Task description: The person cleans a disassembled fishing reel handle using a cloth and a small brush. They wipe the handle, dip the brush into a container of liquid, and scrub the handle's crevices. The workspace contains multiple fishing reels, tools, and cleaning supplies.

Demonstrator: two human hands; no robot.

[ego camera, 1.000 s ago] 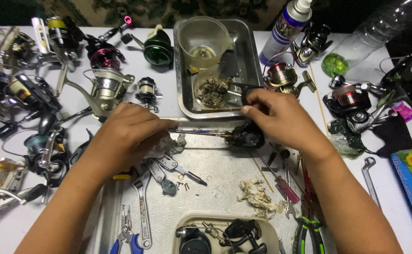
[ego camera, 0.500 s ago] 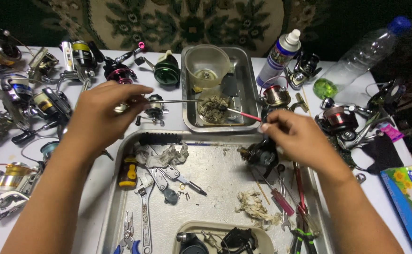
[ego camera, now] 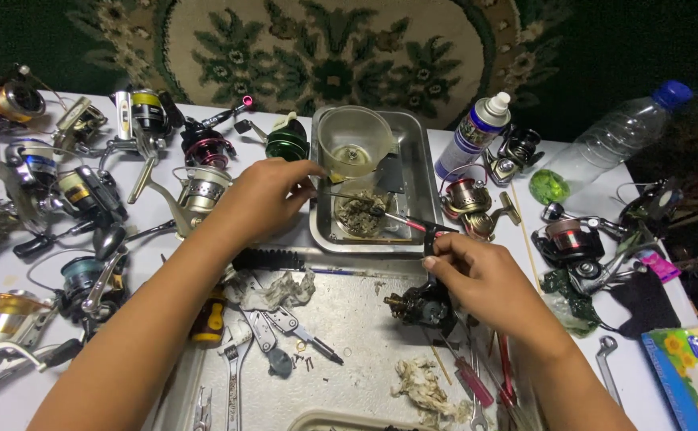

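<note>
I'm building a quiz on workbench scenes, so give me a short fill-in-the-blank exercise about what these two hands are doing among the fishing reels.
1. The right hand holds a dark reel body over the large metal ____.
2. The left hand reaches toward the small steel tray, in which a clear plastic ____ stands.
3. The clear bottle lying at the table's far right has a ____ cap.

Missing words: tray; cup; blue

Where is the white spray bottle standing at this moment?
In the head view, the white spray bottle stands at the upper right, just right of the small steel tray and left of the clear plastic bottle.
</note>
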